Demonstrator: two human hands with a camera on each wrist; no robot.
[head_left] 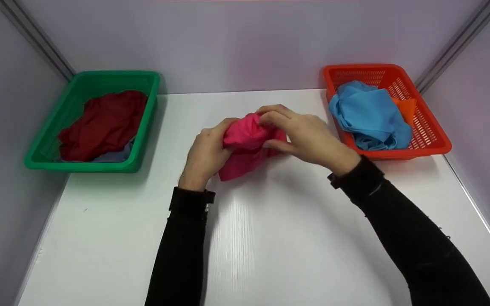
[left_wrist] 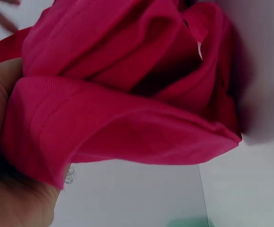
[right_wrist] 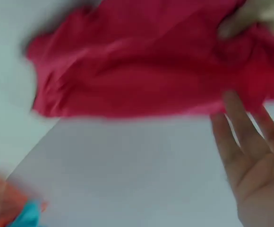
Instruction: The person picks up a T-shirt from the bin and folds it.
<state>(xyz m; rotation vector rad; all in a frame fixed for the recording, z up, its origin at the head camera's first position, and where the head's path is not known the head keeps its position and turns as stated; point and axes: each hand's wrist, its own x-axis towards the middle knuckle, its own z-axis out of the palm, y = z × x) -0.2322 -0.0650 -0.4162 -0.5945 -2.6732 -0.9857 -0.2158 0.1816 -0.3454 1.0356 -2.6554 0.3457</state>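
A bunched pink cloth is held up over the white table, its lower part hanging close to the tabletop. My left hand grips its left side, and the left wrist view shows the cloth's loose folds draping from between thumb and palm. At the upper right of the bundle is my right hand, thumb and fingers spread apart. In the right wrist view, the straight fingertips of that hand lie right at the edge of the cloth.
On the left stands a green basket with a dark red cloth and a greyish-blue one. To the right, a red basket contains a blue cloth and an orange one. Pale walls enclose the table on the back and sides.
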